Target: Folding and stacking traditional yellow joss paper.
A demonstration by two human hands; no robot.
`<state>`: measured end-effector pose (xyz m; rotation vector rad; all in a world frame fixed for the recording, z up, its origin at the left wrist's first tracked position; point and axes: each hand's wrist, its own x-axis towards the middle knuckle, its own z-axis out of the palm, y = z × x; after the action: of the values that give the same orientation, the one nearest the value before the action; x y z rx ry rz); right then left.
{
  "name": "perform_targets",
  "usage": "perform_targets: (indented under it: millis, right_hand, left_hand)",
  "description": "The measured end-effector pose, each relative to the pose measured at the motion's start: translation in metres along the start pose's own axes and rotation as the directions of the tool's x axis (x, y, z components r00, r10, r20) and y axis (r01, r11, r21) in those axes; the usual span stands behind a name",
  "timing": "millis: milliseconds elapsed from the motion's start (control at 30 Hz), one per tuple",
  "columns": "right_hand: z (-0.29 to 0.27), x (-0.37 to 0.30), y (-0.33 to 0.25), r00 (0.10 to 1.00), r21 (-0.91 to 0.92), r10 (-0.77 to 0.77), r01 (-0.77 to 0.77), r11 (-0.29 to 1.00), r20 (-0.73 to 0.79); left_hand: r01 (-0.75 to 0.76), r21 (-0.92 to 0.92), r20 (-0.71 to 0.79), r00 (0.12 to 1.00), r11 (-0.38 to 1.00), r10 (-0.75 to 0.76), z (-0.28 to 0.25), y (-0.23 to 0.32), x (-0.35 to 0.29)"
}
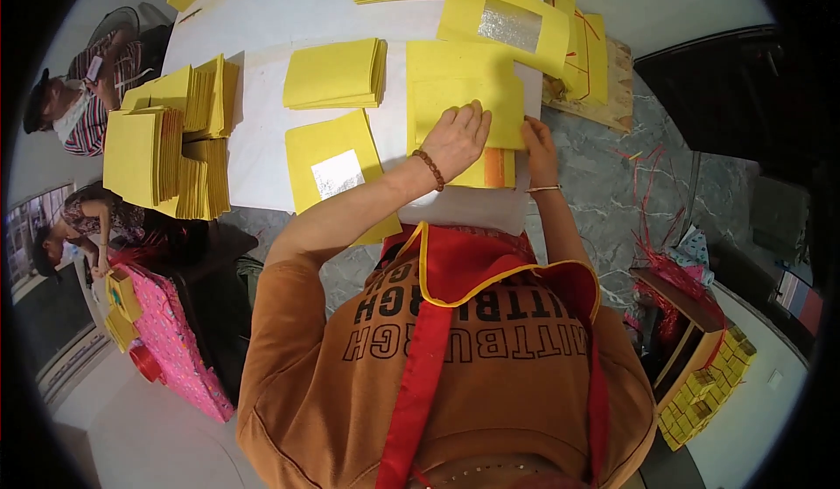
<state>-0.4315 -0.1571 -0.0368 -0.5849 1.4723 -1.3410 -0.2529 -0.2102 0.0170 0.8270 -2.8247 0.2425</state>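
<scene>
Yellow paper sheets lie stacked on the white-covered table in front of me. My left hand, with a beaded bracelet at the wrist, presses on the upper sheet, palm down and with its fingers stretched over the paper. At the right edge of that sheet my right hand has its thumb and fingertips closed on the paper's border. Below the hands shows an orange strip on a yellow layer. A yellow sheet with a silver-white rectangle lies to the left, partly under my left forearm.
Stacks of folded yellow paper stand at the table's left end, and a smaller stack lies mid-table. A sheet with a silver patch overlaps tied bundles at the right. Two people sit on the left near a pink-covered table.
</scene>
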Motion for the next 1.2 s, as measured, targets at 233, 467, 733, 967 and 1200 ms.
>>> perform_targets:
  millis: [233, 467, 733, 967, 1200]
  right_hand:
    - [-0.003, -0.012, -0.021, 0.981, -0.046, 0.13, -0.138, 0.989, -0.143]
    - [-0.012, -0.01, -0.011, 0.986, -0.062, 0.136, -0.143, 0.988, -0.101]
    - [-0.011, -0.01, -0.01, 0.983, -0.094, 0.15, -0.16, 0.983, -0.109]
    - [-0.013, -0.011, -0.005, 0.991, -0.122, 0.112, -0.12, 0.985, -0.069]
    - [-0.009, -0.006, -0.007, 0.997, -0.11, 0.072, -0.072, 0.991, -0.007]
  left_hand:
    - [0.002, -0.157, -0.312, 0.949, 0.988, -0.052, -0.049, -0.056, -0.007]
    - [0.304, 0.092, -0.285, 0.92, 0.948, -0.268, -0.027, -0.179, -0.082]
    - [0.374, -0.01, 0.218, 0.906, 0.927, -0.363, 0.014, -0.178, -0.11]
    - [0.487, 0.037, 0.409, 0.789, 0.872, -0.458, 0.013, -0.165, -0.103]
    - [0.5, 0.094, 0.345, 0.795, 0.861, -0.499, 0.032, -0.163, -0.11]
